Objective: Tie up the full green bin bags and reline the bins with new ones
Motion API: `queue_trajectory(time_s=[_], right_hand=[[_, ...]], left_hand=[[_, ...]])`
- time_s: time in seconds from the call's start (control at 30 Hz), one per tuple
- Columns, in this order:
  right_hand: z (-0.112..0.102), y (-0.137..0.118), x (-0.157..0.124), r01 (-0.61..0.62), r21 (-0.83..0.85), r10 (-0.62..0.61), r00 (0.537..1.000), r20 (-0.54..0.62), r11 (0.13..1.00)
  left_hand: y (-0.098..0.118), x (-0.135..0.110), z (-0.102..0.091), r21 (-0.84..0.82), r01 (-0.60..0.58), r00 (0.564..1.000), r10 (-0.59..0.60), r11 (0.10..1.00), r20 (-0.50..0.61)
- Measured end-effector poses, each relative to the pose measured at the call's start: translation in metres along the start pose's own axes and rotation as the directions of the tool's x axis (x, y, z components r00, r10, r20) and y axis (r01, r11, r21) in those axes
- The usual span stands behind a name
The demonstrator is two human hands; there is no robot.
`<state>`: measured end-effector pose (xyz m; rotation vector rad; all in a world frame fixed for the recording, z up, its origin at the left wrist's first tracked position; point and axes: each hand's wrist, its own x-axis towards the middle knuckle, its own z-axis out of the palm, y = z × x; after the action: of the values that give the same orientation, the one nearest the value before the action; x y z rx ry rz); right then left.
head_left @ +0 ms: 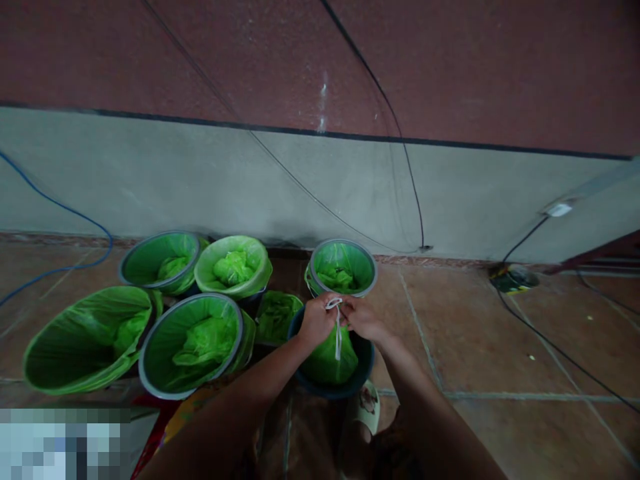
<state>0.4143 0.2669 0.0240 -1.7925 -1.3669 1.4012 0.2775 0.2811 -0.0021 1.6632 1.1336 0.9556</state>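
Note:
A green plastic bag [327, 363] sits gathered at its neck inside a dark blue bucket [369, 373], low in the middle of the head view. At the bag's neck, a white string [339, 343] makes a small loop on top, with one end hanging down the front. My left hand [319, 319] is closed on the string from the left. Opposite it, my right hand [364, 319] pinches the string, its fingertips close to the left ones. The fingers partly hide the bag's neck and any knot there.
Just behind stands a green-lined bucket [371, 267]. Several more lined buckets are at left, including a grey-rimmed one [150, 380] and a wide one [55, 373]. A blue cable [75, 215] and a black cable [565, 357] cross the tiled floor. A shoe [369, 407] is near the blue bucket.

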Motion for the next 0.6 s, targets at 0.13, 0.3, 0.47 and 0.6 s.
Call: queue_trajectory(time_s=[0.13, 0.3, 0.47, 0.6], right_hand=[[-0.001, -0.003, -0.001, -0.064, 0.156, 0.065, 0.998, 0.004, 0.986], [-0.003, -0.009, -0.006, -0.138, 0.277, 0.150, 0.988, -0.024, 0.951], [-0.002, -0.015, -0.011, -0.159, 0.330, 0.181, 0.983, -0.038, 0.930], [0.001, -0.014, -0.008, -0.157, 0.278, 0.179, 0.982, -0.054, 0.948]], left_hand=[[0.001, -0.002, 0.001, -0.006, 0.076, 0.995, -0.076, 0.997, -0.066], [0.001, 0.001, -0.003, 0.022, 0.149, 0.988, -0.148, 0.989, -0.044], [-0.001, 0.007, -0.009, 0.016, 0.142, 0.988, -0.142, 0.990, 0.059], [0.001, 0.009, -0.012, 0.031, 0.137, 0.984, -0.140, 0.990, 0.113]])
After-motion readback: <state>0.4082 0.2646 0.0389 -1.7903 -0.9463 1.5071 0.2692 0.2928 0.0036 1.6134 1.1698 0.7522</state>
